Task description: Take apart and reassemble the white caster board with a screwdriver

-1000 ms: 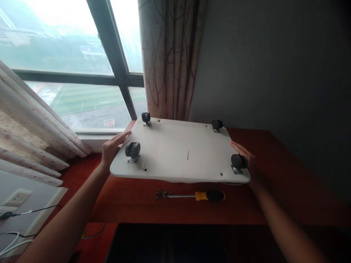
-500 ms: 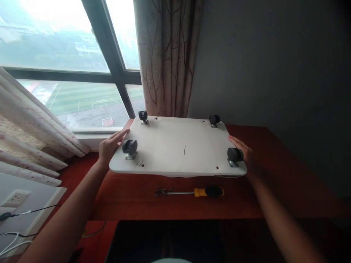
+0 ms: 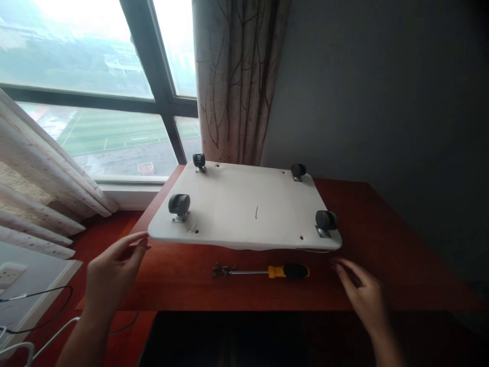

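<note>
A white board point(image 3: 244, 204) with rounded corners lies on the table, its underside up. Black caster wheels stand at its corners: front left point(image 3: 179, 205), front right point(image 3: 326, 220), back left point(image 3: 199, 161) and back right point(image 3: 298, 171). My left hand point(image 3: 114, 265) is at the board's front left corner, fingers loosely apart, the index fingertip at or very near the edge. Just off the front right corner is my right hand point(image 3: 361, 288), open and holding nothing. Between the hands lie a yellow and black screwdriver point(image 3: 288, 271) and a small pile of screws point(image 3: 221, 270).
The reddish-brown wooden table point(image 3: 382, 239) stands against a grey wall point(image 3: 362, 92). A window point(image 3: 114, 132) and patterned curtains point(image 3: 237, 81) are behind and to the left. At lower left, cables point(image 3: 42, 321) hang near a wall socket point(image 3: 9, 275). A dark surface point(image 3: 225, 339) shows below the table's front edge.
Both hands have let go of the board's sides and drawn back toward me, to its front corners. The board now rests lower and flatter on the table.
</note>
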Tool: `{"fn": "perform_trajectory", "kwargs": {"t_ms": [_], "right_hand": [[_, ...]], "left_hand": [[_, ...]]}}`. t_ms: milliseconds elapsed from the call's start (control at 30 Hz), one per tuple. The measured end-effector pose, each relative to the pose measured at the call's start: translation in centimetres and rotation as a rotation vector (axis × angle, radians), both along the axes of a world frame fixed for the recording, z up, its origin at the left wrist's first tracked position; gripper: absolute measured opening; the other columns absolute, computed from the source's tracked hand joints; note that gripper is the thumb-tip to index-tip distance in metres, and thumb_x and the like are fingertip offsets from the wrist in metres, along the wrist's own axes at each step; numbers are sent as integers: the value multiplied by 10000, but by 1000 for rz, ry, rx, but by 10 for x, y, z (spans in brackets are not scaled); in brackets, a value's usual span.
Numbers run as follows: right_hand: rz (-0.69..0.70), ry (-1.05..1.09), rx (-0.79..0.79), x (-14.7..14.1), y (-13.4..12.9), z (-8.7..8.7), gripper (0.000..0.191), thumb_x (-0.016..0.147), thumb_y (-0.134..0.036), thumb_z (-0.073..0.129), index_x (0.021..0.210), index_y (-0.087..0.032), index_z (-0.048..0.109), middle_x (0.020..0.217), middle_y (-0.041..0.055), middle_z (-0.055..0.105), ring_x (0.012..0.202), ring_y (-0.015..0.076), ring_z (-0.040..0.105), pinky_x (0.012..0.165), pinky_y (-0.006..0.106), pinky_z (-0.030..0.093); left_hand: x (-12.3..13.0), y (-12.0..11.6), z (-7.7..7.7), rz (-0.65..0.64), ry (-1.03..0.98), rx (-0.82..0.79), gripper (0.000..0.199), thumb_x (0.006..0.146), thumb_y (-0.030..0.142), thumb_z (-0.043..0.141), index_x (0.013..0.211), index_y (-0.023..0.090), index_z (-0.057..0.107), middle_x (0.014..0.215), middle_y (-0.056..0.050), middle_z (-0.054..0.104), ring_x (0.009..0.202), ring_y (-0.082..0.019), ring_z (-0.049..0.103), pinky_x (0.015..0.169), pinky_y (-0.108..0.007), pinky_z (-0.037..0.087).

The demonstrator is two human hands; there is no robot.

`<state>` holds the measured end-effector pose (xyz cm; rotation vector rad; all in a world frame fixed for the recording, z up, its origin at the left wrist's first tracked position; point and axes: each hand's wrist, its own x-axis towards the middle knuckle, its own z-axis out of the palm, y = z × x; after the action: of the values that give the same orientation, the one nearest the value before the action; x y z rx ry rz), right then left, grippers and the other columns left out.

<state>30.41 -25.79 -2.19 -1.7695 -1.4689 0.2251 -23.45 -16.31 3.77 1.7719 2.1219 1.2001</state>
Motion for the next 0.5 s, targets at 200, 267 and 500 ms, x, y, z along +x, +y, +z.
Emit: {"fn": "perform_trajectory", "kwargs": {"t_ms": [200, 267, 500], "right_hand": [[128, 62, 27, -52, -2, 4, 239, 938, -383, 602, 1088, -255, 737, 1105, 80, 749, 1021, 284, 712, 853, 415, 601], [190, 25, 45, -64, 5, 9, 228, 936, -361, 607, 1101, -263, 730, 1109, 83, 739, 1042, 292, 694, 889, 449, 583], [385, -50, 41, -87, 17, 15, 299, 895, -320, 663, 1190, -284, 700, 1180, 83, 701, 1128, 297, 643, 959, 474, 560]], "left_hand": [[42, -28, -12, -274, 17, 16, 215, 912, 390, 573, 983, 230, 698, 969, -45, 733, 694, -170, 696, 598, -254, 553], [58, -31, -15, -415, 47, 21, 191, 932, 339, 553, 983, 222, 696, 961, -49, 724, 684, -151, 686, 628, -238, 560], [92, -37, -20, -613, 185, -20, 200, 935, 278, 532, 1009, 233, 713, 981, -75, 731, 836, -204, 728, 712, -264, 586]]}}
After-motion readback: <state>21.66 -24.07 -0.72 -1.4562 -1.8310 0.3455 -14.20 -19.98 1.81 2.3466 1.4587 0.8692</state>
